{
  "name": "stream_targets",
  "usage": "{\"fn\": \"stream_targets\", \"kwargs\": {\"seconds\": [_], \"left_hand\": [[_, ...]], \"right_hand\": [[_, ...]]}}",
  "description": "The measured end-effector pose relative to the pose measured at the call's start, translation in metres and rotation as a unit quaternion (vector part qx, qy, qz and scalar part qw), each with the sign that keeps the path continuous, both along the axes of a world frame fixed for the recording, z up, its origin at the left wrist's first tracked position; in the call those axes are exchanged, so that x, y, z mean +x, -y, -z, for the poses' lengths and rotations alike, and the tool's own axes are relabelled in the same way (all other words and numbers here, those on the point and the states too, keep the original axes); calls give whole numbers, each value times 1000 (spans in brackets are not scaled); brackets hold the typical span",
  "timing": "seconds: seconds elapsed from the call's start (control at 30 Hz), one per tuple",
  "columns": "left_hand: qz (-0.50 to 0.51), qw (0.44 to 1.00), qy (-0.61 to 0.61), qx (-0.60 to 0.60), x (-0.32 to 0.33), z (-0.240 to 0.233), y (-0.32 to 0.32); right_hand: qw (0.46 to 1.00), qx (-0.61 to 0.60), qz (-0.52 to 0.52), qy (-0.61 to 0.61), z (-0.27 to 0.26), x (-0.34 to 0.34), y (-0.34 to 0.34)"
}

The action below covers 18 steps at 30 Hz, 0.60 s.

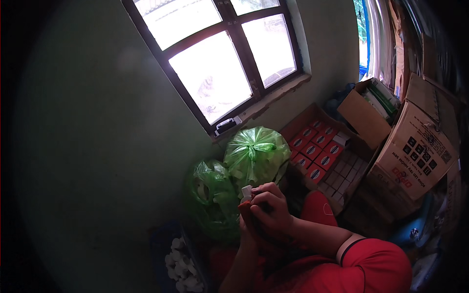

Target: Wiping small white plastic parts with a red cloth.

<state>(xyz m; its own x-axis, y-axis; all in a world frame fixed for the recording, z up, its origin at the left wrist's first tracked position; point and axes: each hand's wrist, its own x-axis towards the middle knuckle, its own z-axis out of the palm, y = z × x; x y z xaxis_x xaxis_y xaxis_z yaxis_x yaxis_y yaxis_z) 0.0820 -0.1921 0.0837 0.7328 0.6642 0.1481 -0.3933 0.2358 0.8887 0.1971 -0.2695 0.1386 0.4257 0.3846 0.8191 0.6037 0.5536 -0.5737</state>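
Note:
My right hand (pixel 271 205) is closed around a dark and orange-red item, probably cloth, just below the green bags. A small white piece (pixel 247 191) sticks up at its fingertips. My left hand (pixel 244 225) is close beneath it, mostly hidden by the red item and the right hand; its fingers cannot be made out. A tied green plastic bag (pixel 258 157) filled with pale things stands in front of the hands, and a second green plastic bag (pixel 212 197) stands to its left. At the lower left, a blue crate (pixel 188 240) holds several white rounded pieces (pixel 179 265).
A cardboard carton (pixel 361 183) with red boxes (pixel 310 149) and smaller pale boxes stands to the right of the bags. Beyond it are an open box (pixel 362 119) and a large printed carton (pixel 414 157). A wall (pixel 110 146) and window lie ahead and left.

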Motion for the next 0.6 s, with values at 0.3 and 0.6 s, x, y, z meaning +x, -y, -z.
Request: {"fn": "stream_targets", "kwargs": {"seconds": [0.3, 0.6], "left_hand": [[-82, 962, -135, 222, -1, -35, 23], [-55, 859, -249, 444, -36, -18, 29]], "right_hand": [[974, -18, -59, -217, 1, 14, 3], [939, -41, -92, -329, -19, 14, 4]]}}
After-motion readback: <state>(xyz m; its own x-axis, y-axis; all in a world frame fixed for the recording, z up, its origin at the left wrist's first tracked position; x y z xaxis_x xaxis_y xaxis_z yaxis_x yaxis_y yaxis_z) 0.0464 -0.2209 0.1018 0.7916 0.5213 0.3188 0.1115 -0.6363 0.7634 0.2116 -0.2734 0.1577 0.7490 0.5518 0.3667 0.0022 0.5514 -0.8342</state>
